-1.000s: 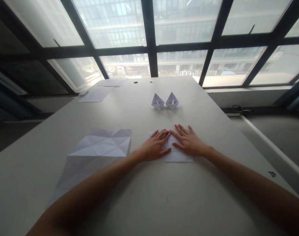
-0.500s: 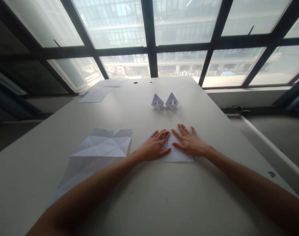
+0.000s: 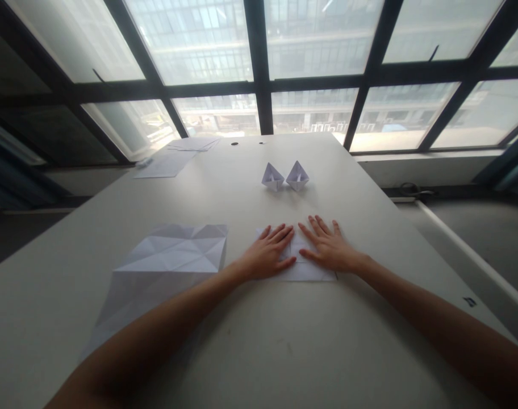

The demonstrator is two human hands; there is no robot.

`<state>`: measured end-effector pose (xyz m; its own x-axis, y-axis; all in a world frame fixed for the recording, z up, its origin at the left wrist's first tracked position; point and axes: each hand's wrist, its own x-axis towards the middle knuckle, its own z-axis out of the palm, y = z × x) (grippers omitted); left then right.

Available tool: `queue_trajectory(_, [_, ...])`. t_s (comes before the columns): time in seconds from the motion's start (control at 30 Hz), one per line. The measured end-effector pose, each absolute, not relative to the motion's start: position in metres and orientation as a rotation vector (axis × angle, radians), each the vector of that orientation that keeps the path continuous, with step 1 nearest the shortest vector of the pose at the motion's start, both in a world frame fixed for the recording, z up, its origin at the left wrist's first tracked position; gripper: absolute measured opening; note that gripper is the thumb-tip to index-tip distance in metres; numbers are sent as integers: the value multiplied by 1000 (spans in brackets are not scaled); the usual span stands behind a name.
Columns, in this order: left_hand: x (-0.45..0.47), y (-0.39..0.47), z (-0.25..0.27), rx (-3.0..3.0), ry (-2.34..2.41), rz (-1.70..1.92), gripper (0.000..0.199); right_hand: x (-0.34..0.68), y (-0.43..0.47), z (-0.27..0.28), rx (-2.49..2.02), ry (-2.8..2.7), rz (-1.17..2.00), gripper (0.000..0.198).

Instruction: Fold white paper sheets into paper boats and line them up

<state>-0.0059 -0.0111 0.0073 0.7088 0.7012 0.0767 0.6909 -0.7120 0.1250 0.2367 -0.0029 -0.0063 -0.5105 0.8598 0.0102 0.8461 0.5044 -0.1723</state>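
A folded sheet of white paper [image 3: 301, 273] lies flat on the white table under both hands. My left hand [image 3: 270, 253] rests palm down on its left part, fingers stretched out. On the right part lies my right hand [image 3: 327, 245], flat with its fingers spread. A strip of the paper with a crease shows between the two hands; the rest is covered by them. To the left, partly behind my left forearm, is a creased, unfolded sheet of paper [image 3: 169, 253]. Beyond my hands stand two folded paper boats [image 3: 272, 178] side by side.
Several flat sheets of paper [image 3: 167, 165] lie at the table's far left. A round hole [image 3: 234, 144] is in the far part of the white table [image 3: 259, 352]. Large windows with dark frames [image 3: 263, 85] rise behind it.
Both hands stay nearly in place on the folded paper; the right hand's fingers have shifted very slightly. The creased sheet on the left has moved or settled slightly leftward.
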Motion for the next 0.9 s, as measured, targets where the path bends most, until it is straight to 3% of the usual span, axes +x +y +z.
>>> queue_trajectory(0.23, [-6,-12,7,2790,1214,168,76,241,-4,-2,-1309,-2737,234,77])
queue_trajectory(0.6, [-8,-12,9,2798,1201,139,70,230,-1,-6,-1616,-2596,213,80])
queue_trajectory(0.9, [-7,-11,7,2791,1168,165,69,227,0,-14,-1709,-2446,111,68])
